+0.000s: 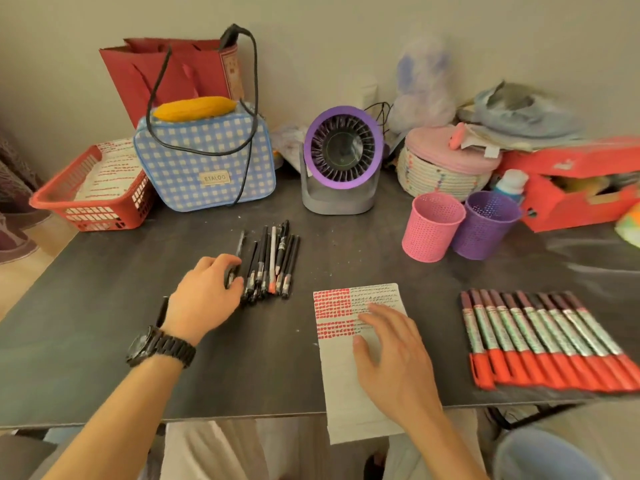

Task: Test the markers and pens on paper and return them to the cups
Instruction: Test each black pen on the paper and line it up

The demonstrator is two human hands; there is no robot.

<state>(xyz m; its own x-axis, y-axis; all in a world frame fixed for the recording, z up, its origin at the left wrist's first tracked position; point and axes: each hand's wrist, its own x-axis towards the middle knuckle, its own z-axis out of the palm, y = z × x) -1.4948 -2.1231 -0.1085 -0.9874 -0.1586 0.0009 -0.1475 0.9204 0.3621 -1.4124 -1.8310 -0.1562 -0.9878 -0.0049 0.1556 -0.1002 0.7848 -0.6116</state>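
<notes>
Here the left hand (207,292) closes its grip on one pen (240,244) at the left edge of the pens (273,265) on the desk (104,341); the hand hides its lower end. The right hand (398,358) lies flat, grip spread, on the paper (346,403), which overhangs the desk edge. Markers (540,341) lie in a row to its right, blurred at the far end. The cups (433,233) stand behind.

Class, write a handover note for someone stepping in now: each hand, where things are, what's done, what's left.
Left hand pinches a black pen at the edge of the black pen pile.
Right hand rests flat on the white paper sheet.
Red-capped markers lie in a row at right.
Pink mesh cup and purple mesh cup show nothing inside.
Done: red and black test marks on the paper's top.
Left: cupping all pens and markers.
</notes>
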